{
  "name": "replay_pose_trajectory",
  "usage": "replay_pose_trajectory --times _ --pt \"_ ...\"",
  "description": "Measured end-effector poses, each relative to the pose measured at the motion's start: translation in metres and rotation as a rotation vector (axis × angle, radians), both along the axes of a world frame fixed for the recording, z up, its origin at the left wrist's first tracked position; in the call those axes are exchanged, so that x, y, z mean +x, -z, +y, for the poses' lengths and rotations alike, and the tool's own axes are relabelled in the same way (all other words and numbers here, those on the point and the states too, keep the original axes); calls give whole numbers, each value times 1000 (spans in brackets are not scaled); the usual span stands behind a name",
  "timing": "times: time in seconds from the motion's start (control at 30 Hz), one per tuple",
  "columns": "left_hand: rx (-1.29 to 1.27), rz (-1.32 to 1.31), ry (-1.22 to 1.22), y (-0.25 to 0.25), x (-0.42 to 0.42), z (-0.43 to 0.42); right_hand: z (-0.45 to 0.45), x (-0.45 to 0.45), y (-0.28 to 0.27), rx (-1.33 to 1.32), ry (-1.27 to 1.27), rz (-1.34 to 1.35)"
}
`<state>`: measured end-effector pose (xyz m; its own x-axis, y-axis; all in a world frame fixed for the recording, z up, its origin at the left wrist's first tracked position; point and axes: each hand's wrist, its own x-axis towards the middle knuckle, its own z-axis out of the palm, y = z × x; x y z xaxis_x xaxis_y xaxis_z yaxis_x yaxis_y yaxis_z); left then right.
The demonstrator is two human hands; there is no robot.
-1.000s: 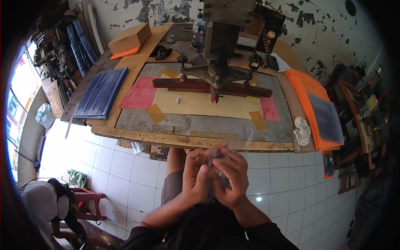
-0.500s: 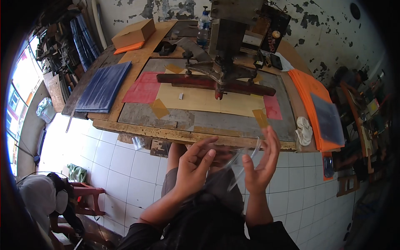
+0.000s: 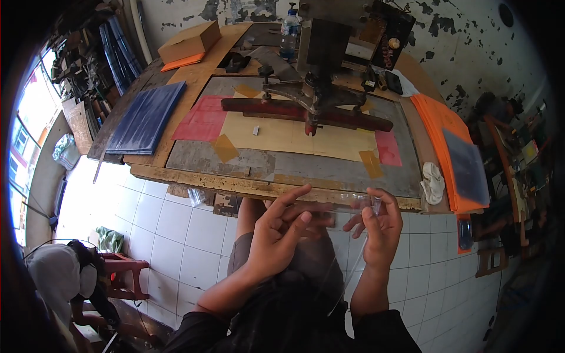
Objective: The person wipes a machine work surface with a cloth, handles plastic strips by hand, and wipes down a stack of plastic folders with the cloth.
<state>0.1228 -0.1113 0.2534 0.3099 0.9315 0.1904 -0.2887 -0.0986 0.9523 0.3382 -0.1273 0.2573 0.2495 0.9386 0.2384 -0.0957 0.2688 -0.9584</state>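
Between my hands, over my lap, hangs a clear plastic sheet (image 3: 347, 250), its outline hard to see. My right hand (image 3: 382, 232) pinches its right edge between thumb and fingers. My left hand (image 3: 279, 232) is at the sheet's left side with thumb and index finger apart; its other fingers show dimly behind the plastic. Both hands are just in front of the table's wooden front edge (image 3: 265, 186). Beyond them, a press with a red bar (image 3: 347, 122) stands above a cream sheet (image 3: 282, 136) with pink ends, taped to a grey plate (image 3: 206, 160).
Blue plastic sheets (image 3: 147, 117) lie at the table's left, below a cardboard box (image 3: 189, 44). Orange sheets (image 3: 438, 129) and a white cloth (image 3: 432, 183) are on the right. A bottle (image 3: 289, 35) stands behind. Another person (image 3: 59, 279) bends by a red stool (image 3: 126, 270) at lower left.
My hands have moved apart from being close together, my right hand going rightward. The clear plastic, bunched between my fingers before, is now spread between them.
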Motion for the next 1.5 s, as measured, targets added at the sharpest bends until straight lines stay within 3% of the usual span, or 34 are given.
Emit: replay_pose_trajectory --times 0.3,0.97,1.2,1.5 --pt "-48 -112 58 0 4 -1 1 3 3 -1 39 11" --pt "5 16 94 -7 -3 -2 1 4 2 23 -3 82" --pt "-78 -143 125 -2 0 0 1 3 2 25 5 85" --pt "81 -159 9 5 10 1 2 3 5 46 21 60"
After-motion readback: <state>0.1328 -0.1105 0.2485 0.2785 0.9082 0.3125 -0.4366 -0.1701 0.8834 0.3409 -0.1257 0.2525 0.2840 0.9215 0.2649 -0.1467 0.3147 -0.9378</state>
